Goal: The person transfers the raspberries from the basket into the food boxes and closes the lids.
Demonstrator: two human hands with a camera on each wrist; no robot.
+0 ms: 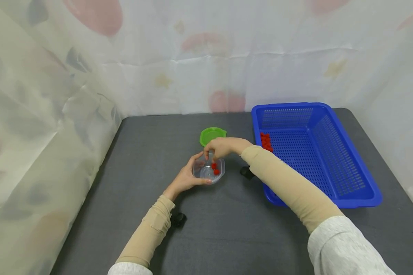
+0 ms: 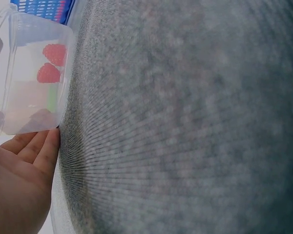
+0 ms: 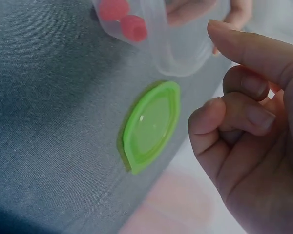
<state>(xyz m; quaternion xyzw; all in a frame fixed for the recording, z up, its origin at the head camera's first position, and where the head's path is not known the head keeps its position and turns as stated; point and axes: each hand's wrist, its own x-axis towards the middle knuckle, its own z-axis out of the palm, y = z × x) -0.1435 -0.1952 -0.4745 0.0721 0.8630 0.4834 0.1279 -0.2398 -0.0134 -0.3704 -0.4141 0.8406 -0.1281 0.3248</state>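
My left hand (image 1: 187, 177) grips a small clear plastic container (image 1: 197, 172) by its side, thumb at the near edge and fingers at the far edge. Inside lie two red raspberries (image 2: 49, 73), close together on the bottom. Over the container's far rim hangs my right hand (image 1: 220, 147), its fingers pointing down. In the right wrist view this hand (image 3: 254, 107) has one digit extended and the others loosely bent, with no raspberry visible at the fingertips. A green lid (image 1: 211, 134) rests on the table just beyond the container.
A large blue basket (image 1: 351, 172) stands on the right of the dark grey table (image 1: 227, 236). Several red raspberries (image 1: 266, 142) sit along its left side, partly hidden by the right forearm. Printed curtains (image 1: 192, 76) hang behind and at the left.
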